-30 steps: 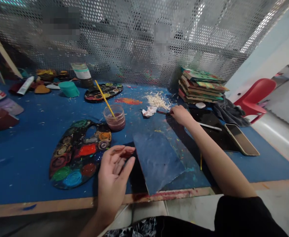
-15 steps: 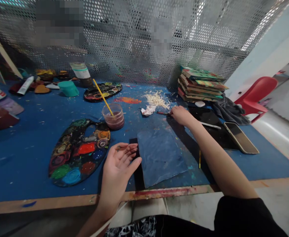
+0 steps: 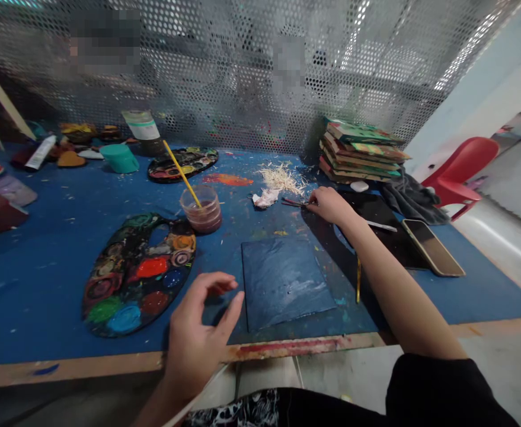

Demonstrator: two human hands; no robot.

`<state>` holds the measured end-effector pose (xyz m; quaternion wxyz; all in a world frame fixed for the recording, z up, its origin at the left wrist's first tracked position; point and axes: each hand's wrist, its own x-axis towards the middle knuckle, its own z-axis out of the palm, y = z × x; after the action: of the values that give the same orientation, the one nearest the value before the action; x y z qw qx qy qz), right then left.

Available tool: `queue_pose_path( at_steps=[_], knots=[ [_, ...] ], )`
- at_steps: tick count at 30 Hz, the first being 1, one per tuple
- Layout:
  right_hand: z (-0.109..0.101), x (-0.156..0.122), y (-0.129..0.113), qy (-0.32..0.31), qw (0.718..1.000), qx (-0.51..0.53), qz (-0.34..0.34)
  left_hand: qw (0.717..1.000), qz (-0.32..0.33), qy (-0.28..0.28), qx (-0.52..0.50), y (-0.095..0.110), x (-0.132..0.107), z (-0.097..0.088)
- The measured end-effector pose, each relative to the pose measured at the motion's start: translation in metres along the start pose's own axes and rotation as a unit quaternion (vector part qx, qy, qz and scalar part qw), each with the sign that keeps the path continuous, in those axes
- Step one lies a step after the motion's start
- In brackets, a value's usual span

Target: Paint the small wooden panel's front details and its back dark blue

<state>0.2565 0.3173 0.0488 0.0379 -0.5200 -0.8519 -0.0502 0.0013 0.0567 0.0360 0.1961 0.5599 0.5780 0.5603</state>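
Note:
A dark blue painted board (image 3: pixel 283 281) lies flat near the table's front edge. My left hand (image 3: pixel 198 338) hovers just left of it, fingers curved and apart, holding nothing. My right hand (image 3: pixel 329 204) reaches far across the table and is closed on a thin paintbrush (image 3: pixel 292 203) beside a crumpled white tissue (image 3: pixel 264 198). A paint-covered palette (image 3: pixel 138 276) lies left of the board. Behind it stands a small cup of reddish water (image 3: pixel 202 210) with a yellow-handled brush (image 3: pixel 179 171) in it.
A stack of painted boards (image 3: pixel 360 151) stands at the back right, with a phone (image 3: pixel 433 246) and dark cloth (image 3: pixel 414 201) near it. A second palette (image 3: pixel 184 163), a teal cup (image 3: pixel 118 158), wood shavings (image 3: pixel 280 177) and paint tubes lie at the back. A perforated metal screen (image 3: pixel 242 71) closes the far side.
The blue board went from tilted up on its edge to lying flat on the table. My left hand let go, turned palm down and drew back. My right hand stayed by the tissue.

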Motion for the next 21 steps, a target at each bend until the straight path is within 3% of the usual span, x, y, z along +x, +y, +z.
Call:
queue_pose_path(
  at_steps=[2, 4, 10, 17, 21],
  knots=[
    [-0.004, -0.001, -0.001, 0.000, 1.000, 0.016, 0.010, 0.983, 0.126, -0.079, 0.107, -0.001, 0.001, -0.009],
    [-0.006, -0.001, -0.002, -0.003, 0.999, 0.030, 0.015, 0.963, 0.181, -0.138, 0.142, -0.001, 0.004, -0.015],
    [-0.006, -0.003, -0.005, -0.014, 0.998, 0.053, 0.025, 0.955, 0.153, -0.212, 0.143, -0.001, 0.011, -0.021],
    [-0.011, -0.004, 0.000, -0.021, 0.998, 0.058, 0.032, 0.958, 0.117, -0.225, 0.132, -0.001, 0.011, -0.022],
    [-0.011, -0.005, 0.004, -0.035, 0.996, 0.065, 0.041, 0.952, 0.131, -0.237, 0.140, -0.002, 0.010, -0.022]
  ],
)
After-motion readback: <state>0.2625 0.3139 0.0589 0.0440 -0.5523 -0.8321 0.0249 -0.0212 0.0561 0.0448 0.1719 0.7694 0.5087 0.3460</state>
